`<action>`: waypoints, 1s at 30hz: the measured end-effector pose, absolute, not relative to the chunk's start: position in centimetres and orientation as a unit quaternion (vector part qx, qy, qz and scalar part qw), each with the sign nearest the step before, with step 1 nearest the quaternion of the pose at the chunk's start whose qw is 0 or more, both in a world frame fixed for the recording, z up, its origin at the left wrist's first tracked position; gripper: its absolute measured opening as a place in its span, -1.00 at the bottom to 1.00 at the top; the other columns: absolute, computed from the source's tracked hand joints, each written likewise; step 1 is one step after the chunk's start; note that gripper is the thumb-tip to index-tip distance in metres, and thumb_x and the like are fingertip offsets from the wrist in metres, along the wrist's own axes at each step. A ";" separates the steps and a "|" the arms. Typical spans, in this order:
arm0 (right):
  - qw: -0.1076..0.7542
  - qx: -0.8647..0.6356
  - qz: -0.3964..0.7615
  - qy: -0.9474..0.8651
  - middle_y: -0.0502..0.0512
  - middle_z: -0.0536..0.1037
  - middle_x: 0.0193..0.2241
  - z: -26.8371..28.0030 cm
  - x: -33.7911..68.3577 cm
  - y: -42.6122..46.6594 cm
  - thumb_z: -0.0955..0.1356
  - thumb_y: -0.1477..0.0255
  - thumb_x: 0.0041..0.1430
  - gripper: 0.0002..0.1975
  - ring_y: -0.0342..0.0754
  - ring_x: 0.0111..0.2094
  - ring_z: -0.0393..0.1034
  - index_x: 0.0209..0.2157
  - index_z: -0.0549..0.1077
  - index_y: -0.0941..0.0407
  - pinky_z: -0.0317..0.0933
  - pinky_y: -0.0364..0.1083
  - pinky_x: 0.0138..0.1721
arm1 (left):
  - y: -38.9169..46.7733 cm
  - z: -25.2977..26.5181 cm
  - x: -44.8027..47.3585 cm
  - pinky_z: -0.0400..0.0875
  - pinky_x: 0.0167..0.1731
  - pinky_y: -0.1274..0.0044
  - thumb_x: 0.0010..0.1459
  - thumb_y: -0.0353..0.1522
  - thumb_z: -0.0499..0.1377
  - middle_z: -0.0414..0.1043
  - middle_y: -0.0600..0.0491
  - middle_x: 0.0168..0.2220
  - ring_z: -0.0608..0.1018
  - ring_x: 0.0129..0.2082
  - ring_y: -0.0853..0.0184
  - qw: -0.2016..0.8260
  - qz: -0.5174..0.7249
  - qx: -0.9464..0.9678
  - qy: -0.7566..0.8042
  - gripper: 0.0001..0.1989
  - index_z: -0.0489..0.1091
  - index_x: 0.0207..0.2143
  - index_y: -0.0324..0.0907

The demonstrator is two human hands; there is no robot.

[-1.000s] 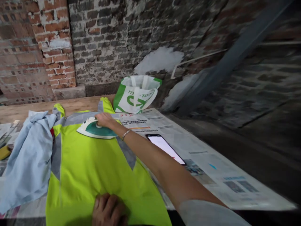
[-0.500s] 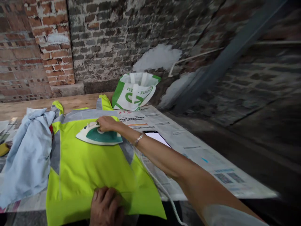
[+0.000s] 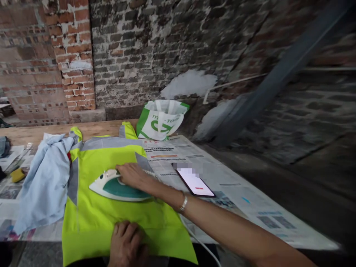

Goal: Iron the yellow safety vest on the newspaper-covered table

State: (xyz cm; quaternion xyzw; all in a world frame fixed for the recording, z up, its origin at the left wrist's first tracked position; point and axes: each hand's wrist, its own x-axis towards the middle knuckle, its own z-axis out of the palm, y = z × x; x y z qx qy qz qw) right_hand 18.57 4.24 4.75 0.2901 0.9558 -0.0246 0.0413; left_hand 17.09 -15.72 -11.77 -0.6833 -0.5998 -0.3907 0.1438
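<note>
A clothes iron [image 3: 118, 188] with a white body and a green side rests on the middle of a bright yellow high-visibility top [image 3: 97, 218], its tip pointing left. My right hand [image 3: 133, 175] is wrapped round the iron's handle, a bracelet on that wrist. The top lies spread out with grey bands at its shoulders and sides, and its hem hangs over the near table edge. At that hem my left hand [image 3: 126, 241] has curled fingers on the fabric; its thumb is hidden. A white cord [image 3: 204, 247] runs below my right forearm.
A light blue cloth [image 3: 46, 181] lies left of the top, with a yellow object [image 3: 17, 175] beyond it. Newspaper [image 3: 233, 185] covers the table. A lit phone [image 3: 196, 181] lies on the right, and a white-and-green bag [image 3: 162, 120] stands at the back, near the brick wall [image 3: 133, 55].
The iron in my right hand has slid toward me over the yellow top. My left hand stays at the hem. The view has shifted slightly, and more of the phone shows.
</note>
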 end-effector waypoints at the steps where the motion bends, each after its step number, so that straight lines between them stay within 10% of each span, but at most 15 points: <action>1: 0.032 0.297 -0.018 0.954 0.31 0.69 -0.07 4.6 17.5 5.2 0.32 0.48 0.29 -0.65 0.18 0.01 0.58 0.06 0.57 0.13 0.32 -0.05 -0.10 | -15.7 -11.7 17.2 0.50 -0.21 0.34 0.16 -0.44 0.25 0.60 0.02 -0.12 0.55 -0.16 0.20 0.143 -0.394 -0.683 -0.598 -0.76 0.44 -0.09 -0.11; 14: -0.002 0.393 -0.019 0.919 0.52 0.57 0.11 5.5 5.3 15.0 0.23 0.62 0.30 -0.54 0.21 0.14 0.50 0.17 0.52 0.31 0.39 0.01 0.04 | -15.5 -12.1 17.4 0.47 -0.21 0.38 0.28 -0.34 0.21 0.59 0.00 -0.17 0.58 -0.18 0.20 0.126 -0.405 -0.684 -0.594 -0.87 0.43 -0.11 -0.10; 30: 0.066 0.213 -0.044 0.974 0.26 0.72 -0.17 4.5 20.8 1.7 0.37 0.42 0.22 -0.70 0.19 -0.06 0.61 -0.05 0.64 0.10 0.30 -0.06 -0.17 | -15.7 -11.3 16.4 0.47 -0.22 0.38 0.24 -0.43 0.21 0.61 0.07 -0.11 0.57 -0.18 0.20 0.141 -0.386 -0.699 -0.586 -0.80 0.43 -0.08 -0.08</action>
